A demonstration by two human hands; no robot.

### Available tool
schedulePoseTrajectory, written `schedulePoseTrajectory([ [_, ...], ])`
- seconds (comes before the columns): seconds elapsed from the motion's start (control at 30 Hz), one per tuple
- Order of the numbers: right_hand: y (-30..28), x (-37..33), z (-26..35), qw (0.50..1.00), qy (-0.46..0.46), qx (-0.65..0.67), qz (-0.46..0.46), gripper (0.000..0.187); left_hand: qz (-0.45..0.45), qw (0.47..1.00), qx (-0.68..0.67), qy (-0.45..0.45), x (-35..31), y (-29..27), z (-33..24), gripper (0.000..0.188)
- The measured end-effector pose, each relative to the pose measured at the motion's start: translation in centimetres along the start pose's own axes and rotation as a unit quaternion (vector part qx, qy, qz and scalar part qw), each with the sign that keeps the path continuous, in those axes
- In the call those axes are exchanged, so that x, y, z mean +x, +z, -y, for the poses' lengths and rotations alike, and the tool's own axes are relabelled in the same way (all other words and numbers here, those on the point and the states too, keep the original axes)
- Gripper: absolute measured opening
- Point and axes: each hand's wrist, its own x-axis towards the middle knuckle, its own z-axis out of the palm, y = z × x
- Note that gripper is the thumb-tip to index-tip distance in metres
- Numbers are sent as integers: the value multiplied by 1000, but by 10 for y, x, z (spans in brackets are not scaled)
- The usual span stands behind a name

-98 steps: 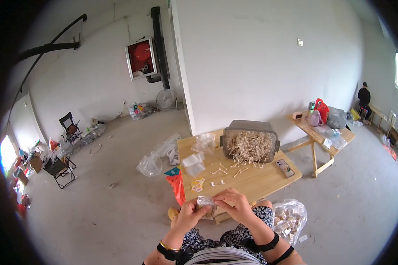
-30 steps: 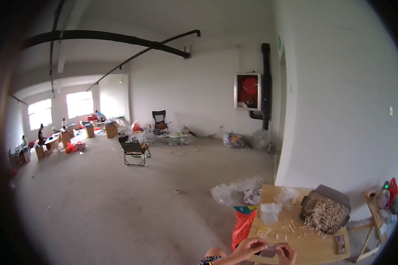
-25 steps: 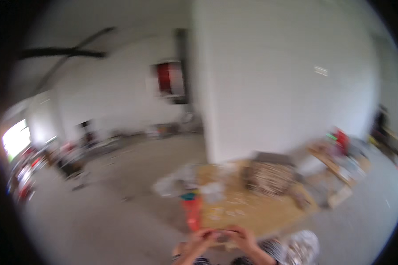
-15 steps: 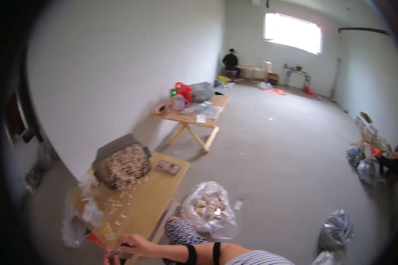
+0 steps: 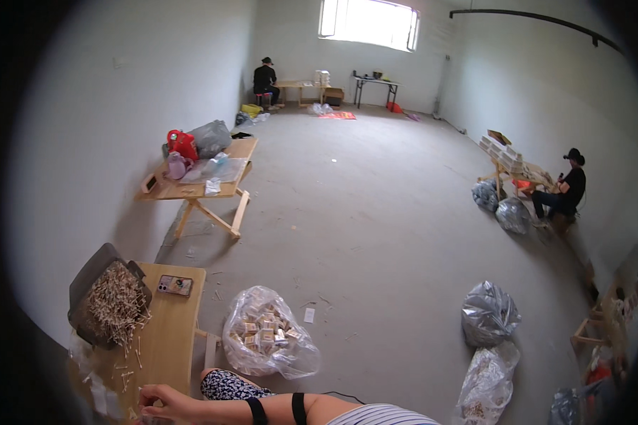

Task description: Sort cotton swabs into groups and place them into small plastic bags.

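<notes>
Reaching onto wooden table (image 5: 166,333), right hand (image 5: 164,405) touches small sticks (image 5: 124,365); grip unclear. Left hand unseen. Best pinch sticks singly.

Right hand (image 5: 164,404) at wooden table (image 5: 166,340), tub of sticks (image 5: 110,303), bagged boxes (image 5: 264,338)

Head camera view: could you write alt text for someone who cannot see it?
A person's right hand rests at the near end of a wooden table strewn with small wooden sticks spilling from a dark bin; the left hand is out of view. A clear bag of small boxes sits on the concrete floor beside it, and other people work at tables farther off.
</notes>
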Motion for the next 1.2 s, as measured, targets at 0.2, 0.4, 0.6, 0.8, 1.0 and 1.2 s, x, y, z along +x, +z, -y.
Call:
schedulePoseTrajectory([
  [0.2,-18,-1,2,998,-6,-21,-57,16,24,998,-24,-51,3,20,-19,45],
  [0.4,-27,-7,11,994,-32,-53,-94,15,81,996,-26,-24,8,26,-18,42],
  [0.6,-25,-5,18,995,-63,-64,-40,17,55,995,-17,-79,-4,16,-50,39],
  [0.8,-11,-18,17,998,-21,-63,17,20,19,997,17,-68,-18,3,-43,43],
  [1.0,7,-21,36,994,54,-34,93,24,-35,993,-56,-101,-31,-17,-26,39],
  [1.2,14,-20,29,990,63,-58,111,25,-33,995,18,-87,-38,-27,-31,39],
])
